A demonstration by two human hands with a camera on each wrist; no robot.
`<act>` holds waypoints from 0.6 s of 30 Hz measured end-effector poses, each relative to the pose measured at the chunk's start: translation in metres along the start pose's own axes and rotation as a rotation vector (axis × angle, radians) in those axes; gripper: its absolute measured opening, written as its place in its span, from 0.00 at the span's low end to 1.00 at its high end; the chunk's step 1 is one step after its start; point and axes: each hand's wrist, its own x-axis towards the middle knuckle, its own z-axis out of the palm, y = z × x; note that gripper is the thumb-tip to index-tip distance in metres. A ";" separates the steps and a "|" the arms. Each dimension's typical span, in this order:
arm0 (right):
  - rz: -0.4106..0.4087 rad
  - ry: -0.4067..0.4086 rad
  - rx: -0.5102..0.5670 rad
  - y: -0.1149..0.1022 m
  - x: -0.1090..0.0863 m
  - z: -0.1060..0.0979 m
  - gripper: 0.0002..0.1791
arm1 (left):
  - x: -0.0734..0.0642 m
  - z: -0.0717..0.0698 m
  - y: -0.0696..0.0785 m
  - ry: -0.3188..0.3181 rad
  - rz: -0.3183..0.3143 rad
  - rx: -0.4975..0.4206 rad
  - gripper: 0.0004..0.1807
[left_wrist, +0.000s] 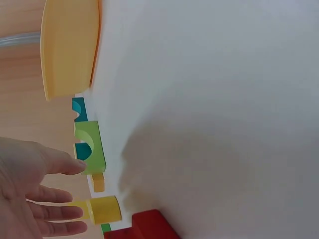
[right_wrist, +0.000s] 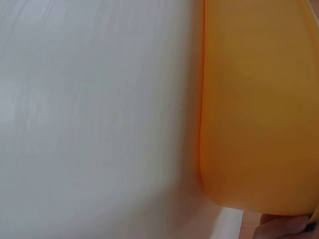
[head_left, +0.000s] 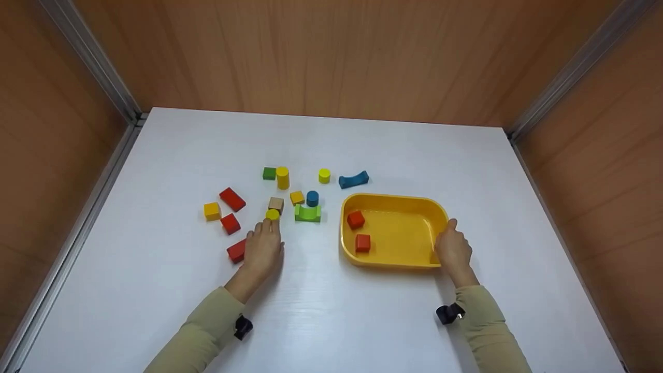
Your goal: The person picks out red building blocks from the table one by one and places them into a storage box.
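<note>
My left hand reaches over the table with its fingertips at a yellow cylinder. In the left wrist view the fingers are straight, the thumb stands apart, and the cylinder shows beyond them. A plain wooden cube sits just behind it, and a red block lies left of the hand, partly covered by it. On the right, my right hand grips the rim of a yellow tray. Two red cubes, one farther back and one nearer, lie at the tray's left side.
Between hand and tray are a green arch block, a blue cylinder and a yellow cube. Behind stand a blue arch block, more yellow cylinders and a green cube. Wooden walls enclose the table.
</note>
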 end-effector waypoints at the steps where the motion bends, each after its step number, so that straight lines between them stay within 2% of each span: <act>1: -0.008 0.006 0.000 0.000 0.000 0.000 0.19 | -0.001 0.000 -0.003 -0.005 -0.009 -0.003 0.31; 7: -0.033 0.036 -0.001 0.000 -0.002 0.000 0.18 | -0.006 -0.001 -0.017 -0.042 -0.052 -0.025 0.32; 18: -0.023 0.015 0.003 0.000 -0.002 0.000 0.17 | -0.012 0.001 -0.035 -0.095 -0.117 -0.091 0.35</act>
